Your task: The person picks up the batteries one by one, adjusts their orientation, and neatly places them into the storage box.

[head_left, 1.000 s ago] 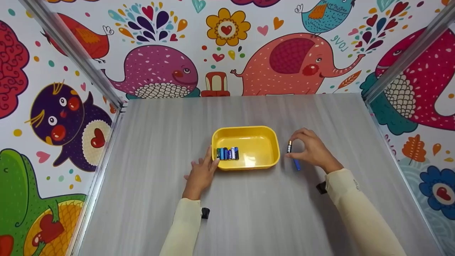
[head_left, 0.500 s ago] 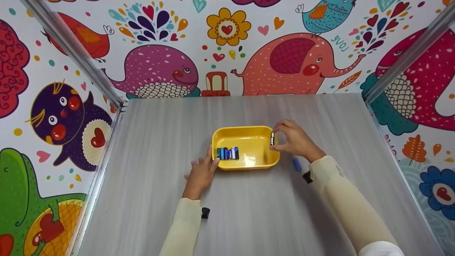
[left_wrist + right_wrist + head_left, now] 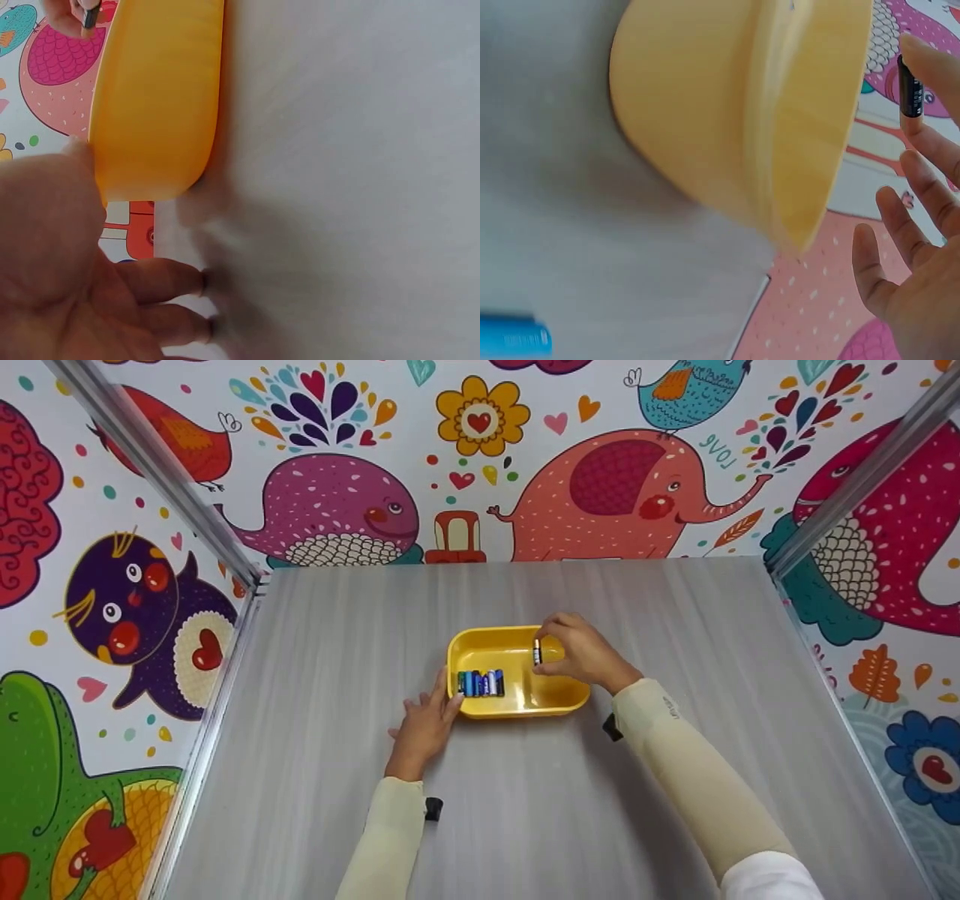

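Observation:
My right hand (image 3: 586, 654) is over the right half of a yellow plastic tray (image 3: 547, 706), pinching a small black battery (image 3: 537, 652) end to end between thumb and index finger. In the right wrist view that battery (image 3: 910, 90) stands clear above the rim, and the other fingers are spread. My left hand (image 3: 424, 733) rests at the tray's front left corner, its thumb on the rim and its index finger along the left wall. Its remaining fingers (image 3: 166, 280) extend loosely over the table. Inside the tray, a row of several blue, green and white batteries (image 3: 481, 684) lies against the left end.
A blue battery (image 3: 514, 336) lies on the table right of the tray; in the head view the right arm hides it. The grey wood-grain table (image 3: 337, 622) is bounded by printed cartoon walls (image 3: 337, 502) and metal corner posts (image 3: 161, 480).
My right hand has carried the black battery leftward from beside the tray to above its inside. The left hand, tray and battery row have stayed put.

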A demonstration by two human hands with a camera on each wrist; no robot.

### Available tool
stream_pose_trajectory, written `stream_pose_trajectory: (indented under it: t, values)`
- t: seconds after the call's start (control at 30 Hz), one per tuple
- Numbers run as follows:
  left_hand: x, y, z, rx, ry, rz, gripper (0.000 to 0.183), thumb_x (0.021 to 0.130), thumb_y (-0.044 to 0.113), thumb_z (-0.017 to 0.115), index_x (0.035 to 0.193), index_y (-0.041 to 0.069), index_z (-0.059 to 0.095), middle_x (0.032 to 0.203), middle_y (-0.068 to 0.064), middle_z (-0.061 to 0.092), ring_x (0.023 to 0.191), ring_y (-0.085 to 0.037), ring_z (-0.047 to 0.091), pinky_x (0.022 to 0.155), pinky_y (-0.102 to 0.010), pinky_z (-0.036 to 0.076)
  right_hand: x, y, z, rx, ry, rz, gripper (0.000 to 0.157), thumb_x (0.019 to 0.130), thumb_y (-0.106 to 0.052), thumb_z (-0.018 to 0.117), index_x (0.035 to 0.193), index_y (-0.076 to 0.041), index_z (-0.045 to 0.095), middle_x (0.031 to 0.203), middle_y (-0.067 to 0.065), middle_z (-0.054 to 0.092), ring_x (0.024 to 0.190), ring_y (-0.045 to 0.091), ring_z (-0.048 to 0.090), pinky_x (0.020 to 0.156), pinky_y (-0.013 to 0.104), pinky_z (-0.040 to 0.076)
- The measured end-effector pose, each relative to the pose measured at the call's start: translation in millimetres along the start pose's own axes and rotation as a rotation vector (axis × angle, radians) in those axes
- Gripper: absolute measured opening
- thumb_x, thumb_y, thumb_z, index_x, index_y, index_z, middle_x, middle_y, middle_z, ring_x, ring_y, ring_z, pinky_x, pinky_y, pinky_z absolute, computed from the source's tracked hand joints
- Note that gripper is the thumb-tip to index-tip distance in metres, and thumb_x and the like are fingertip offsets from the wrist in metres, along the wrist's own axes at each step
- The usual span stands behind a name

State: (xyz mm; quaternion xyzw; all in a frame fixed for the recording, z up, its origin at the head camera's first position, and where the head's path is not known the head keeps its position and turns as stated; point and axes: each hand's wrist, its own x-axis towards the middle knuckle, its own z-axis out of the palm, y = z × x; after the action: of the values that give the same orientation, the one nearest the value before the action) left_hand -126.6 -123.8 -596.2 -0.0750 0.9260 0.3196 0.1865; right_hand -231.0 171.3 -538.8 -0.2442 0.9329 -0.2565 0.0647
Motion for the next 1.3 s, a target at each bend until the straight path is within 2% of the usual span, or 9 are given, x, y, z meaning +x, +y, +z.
stream_pose_trajectory:
  t: [0.07, 0.3, 0.43, 0.67, 1.0, 1.3]
  values:
    - [-0.2, 0.1, -0.5, 0.0, -0.002, 0.0, 0.072, 0.101, 0.071, 0.031, 0.163, 0.045, 0.004, 0.165, -0.023, 0.03, 0.153, -0.053, 0.017, 0.107, -0.087, 0.01, 4, -3, 7.1, -0.005, -0.011, -0.006, 0.052, 0.079, -0.045, 0.087, 0.118, -0.016, 0.07, 0.127, 0.004, 0.059, 0.12, 0.026, 0.053, 0.112, 0.045, 0.047]
    - [-0.3, -0.1, -0.2, 0.0, 0.002, 0.002, 0.071, 0.102, 0.07, 0.031, 0.163, 0.046, 0.004, 0.165, -0.023, 0.03, 0.153, -0.053, 0.017, 0.107, -0.086, 0.01, 14, -10, 29.4, 0.014, -0.047, 0.054, 0.049, 0.079, -0.039, 0.089, 0.121, -0.019, 0.07, 0.122, 0.001, 0.059, 0.117, 0.023, 0.053, 0.112, 0.044, 0.047]
    - [0.8, -0.6, 0.6, -0.006, 0.002, -0.001, 0.072, 0.101, 0.071, 0.031, 0.163, 0.046, 0.003, 0.165, -0.023, 0.029, 0.154, -0.052, 0.017, 0.107, -0.086, 0.009, 18, -10, 39.2, 0.009, -0.051, 0.035, 0.05, 0.079, -0.038, 0.09, 0.119, -0.016, 0.071, 0.12, 0.004, 0.06, 0.116, 0.025, 0.055, 0.111, 0.041, 0.047]
    - [0.4, -0.1, 0.2, -0.001, 0.002, -0.005, 0.073, 0.101, 0.072, 0.03, 0.163, 0.046, 0.002, 0.165, -0.023, 0.03, 0.154, -0.052, 0.016, 0.106, -0.087, 0.009, 19, -6, 55.6, 0.057, -0.088, 0.096, 0.048, 0.078, -0.039, 0.09, 0.115, -0.017, 0.069, 0.124, 0.005, 0.058, 0.124, 0.028, 0.051, 0.117, 0.043, 0.041]
    - [-0.4, 0.9, -0.1, 0.006, 0.004, -0.016, 0.072, 0.101, 0.071, 0.032, 0.162, 0.047, 0.002, 0.165, -0.023, 0.03, 0.154, -0.052, 0.017, 0.107, -0.086, 0.01, 19, -8, 71.4, 0.119, -0.101, 0.18, 0.048, 0.076, -0.038, 0.091, 0.114, -0.017, 0.07, 0.117, 0.002, 0.056, 0.114, 0.024, 0.053, 0.11, 0.039, 0.047]
    - [-0.8, 2.0, 1.8, -0.006, 0.019, -0.019, 0.07, 0.103, 0.067, 0.035, 0.163, 0.046, 0.004, 0.165, -0.023, 0.03, 0.153, -0.053, 0.017, 0.107, -0.086, 0.009, 19, -8, 78.4, 0.119, -0.106, 0.187, 0.049, 0.077, -0.04, 0.091, 0.114, -0.016, 0.069, 0.115, 0.002, 0.056, 0.109, 0.023, 0.053, 0.106, 0.038, 0.049]
